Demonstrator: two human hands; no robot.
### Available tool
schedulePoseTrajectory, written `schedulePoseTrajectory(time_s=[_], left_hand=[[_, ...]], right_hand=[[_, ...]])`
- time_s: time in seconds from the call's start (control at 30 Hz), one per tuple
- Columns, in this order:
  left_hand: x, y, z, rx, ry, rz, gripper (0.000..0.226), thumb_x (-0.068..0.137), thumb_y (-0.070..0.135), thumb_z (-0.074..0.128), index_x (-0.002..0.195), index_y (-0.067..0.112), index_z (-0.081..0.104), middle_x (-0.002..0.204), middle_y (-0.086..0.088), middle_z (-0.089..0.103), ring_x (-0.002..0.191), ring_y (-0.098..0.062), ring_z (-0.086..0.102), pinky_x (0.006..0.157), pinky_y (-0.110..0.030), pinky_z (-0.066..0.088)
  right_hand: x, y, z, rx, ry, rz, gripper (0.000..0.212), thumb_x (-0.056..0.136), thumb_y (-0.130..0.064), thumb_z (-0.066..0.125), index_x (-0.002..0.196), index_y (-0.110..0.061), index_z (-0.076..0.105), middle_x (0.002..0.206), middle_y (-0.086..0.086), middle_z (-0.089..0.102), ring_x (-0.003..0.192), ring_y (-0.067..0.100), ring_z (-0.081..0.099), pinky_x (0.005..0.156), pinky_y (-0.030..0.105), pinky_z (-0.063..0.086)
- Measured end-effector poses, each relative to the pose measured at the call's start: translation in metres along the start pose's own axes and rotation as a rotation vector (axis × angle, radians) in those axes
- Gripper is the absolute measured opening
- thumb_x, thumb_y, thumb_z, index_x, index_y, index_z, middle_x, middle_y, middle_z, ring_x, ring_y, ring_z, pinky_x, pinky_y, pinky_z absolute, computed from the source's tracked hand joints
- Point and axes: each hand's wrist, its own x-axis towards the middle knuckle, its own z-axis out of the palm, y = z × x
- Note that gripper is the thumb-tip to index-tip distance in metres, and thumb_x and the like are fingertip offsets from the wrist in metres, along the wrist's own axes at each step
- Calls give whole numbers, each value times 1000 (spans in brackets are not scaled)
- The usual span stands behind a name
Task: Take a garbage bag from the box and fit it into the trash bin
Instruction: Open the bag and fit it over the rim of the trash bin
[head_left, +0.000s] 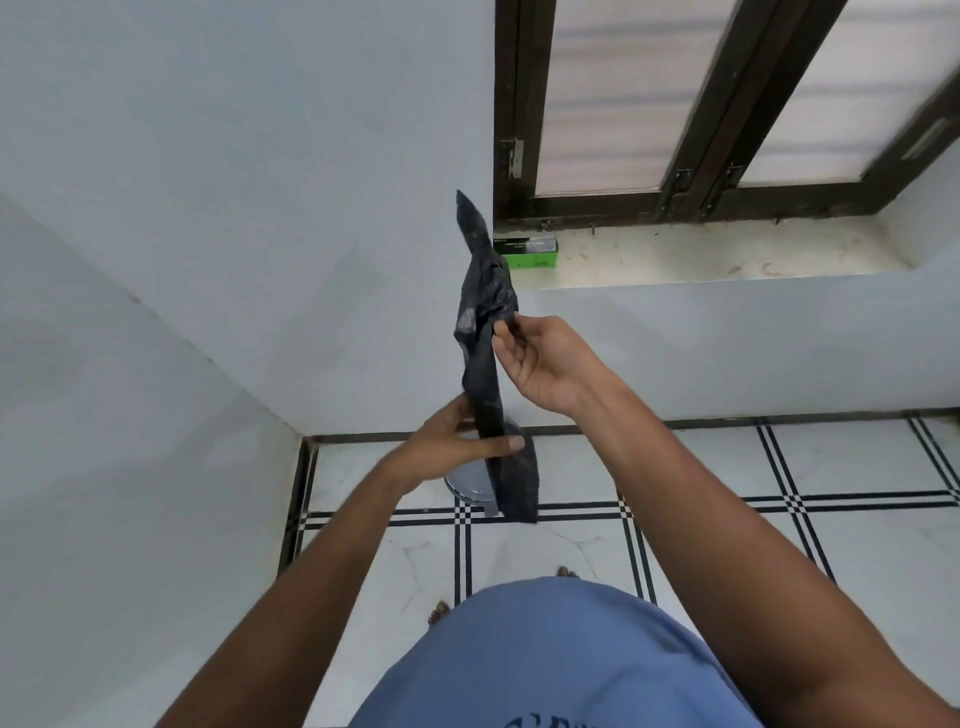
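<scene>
Head view, item by item. Trash bin: mostly hidden from you behind the bag and your left hand; only a grey curved rim shows, on the tiled floor near the wall corner. Box: green and black, on the window ledge, its left end covered by the bag; the print on it is too small to read. Garbage bag: black, still a narrow folded strip, held upright in the air between your hands, its top tip pointing up against the wall, its lower end hanging loose in front of the bin. Left hand: thumb and fingers clamped across the strip low down (thumb on the near side). Right hand: fingertips pinching the strip's edge at mid-height, the other fingers curled.
</scene>
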Motion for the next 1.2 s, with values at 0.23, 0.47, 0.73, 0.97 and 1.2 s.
schedulePoseTrajectory(time_s=[0.23, 0.47, 0.73, 0.97, 1.2], left_hand=[[-15, 20, -16, -467, 62, -93, 34, 103, 40, 77, 108, 7, 80, 98, -12, 83, 93, -33, 81, 83, -37, 67], [-2, 16, -25, -569, 380, -271, 37, 106, 44, 68, 95, 9, 73, 57, -4, 61, 43, -18, 55, 45, -22, 39], [5, 10, -26, -601, 377, -314, 42, 100, 56, 73, 99, 15, 80, 87, -9, 81, 78, -26, 75, 65, -31, 59], [11, 11, -20, -708, 523, -349, 54, 65, 48, 83, 94, 4, 73, 88, -17, 69, 71, -32, 66, 67, -35, 53], [13, 14, -14, -610, 715, -362, 41, 101, 44, 66, 92, 4, 69, 98, -22, 78, 77, -36, 72, 74, -51, 66]], right_hand=[[1, 3, -12, -719, 193, -162, 81, 104, -67, 66, 157, -9, 46, 146, 14, 66, 126, 33, 72, 104, 48, 64], [-42, 60, -38, -1427, -211, -306, 143, 53, -76, 101, 170, -51, 24, 169, -13, 27, 151, 11, 45, 125, 41, 46], [-24, 73, -34, -1188, 13, -532, 18, 96, -17, 83, 112, -25, 84, 87, -4, 83, 79, 21, 82, 87, 50, 68], [-40, 76, -9, -836, 81, -362, 56, 94, -49, 88, 125, -14, 57, 103, 12, 83, 83, 27, 85, 80, 40, 70], [-22, 91, -15, -859, 61, -472, 17, 104, -20, 80, 100, -3, 85, 90, 16, 85, 83, 27, 83, 79, 35, 67]])
